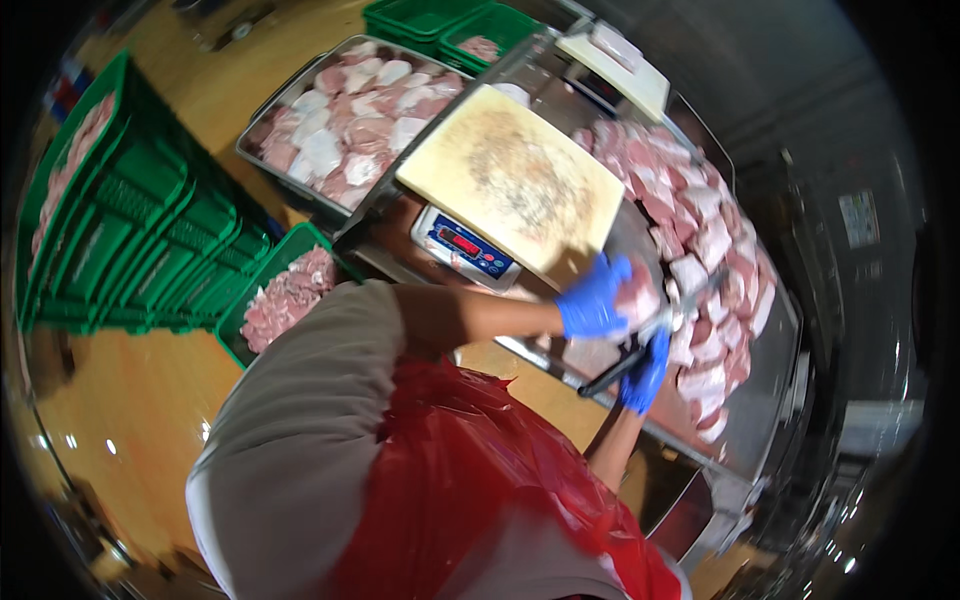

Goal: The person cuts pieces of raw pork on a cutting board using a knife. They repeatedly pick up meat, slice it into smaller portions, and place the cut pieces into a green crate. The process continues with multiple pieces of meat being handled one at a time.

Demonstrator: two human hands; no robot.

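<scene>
Meat (639, 296) is sitting in the left hand (595, 300), grip closed on it, while the right hand (647, 374) is gripping a black-handled tool (606, 375) at the desk (748, 430).

Left grip (593, 298) holding meat piece (639, 293); right grip (648, 371) around black-handled tool (610, 374); meat pile (712, 242) on metal table (762, 385).

head camera: left fisheye, head-worn | looks steeply down | close over left hand (594, 298), right hand (645, 374) | wide field
</scene>
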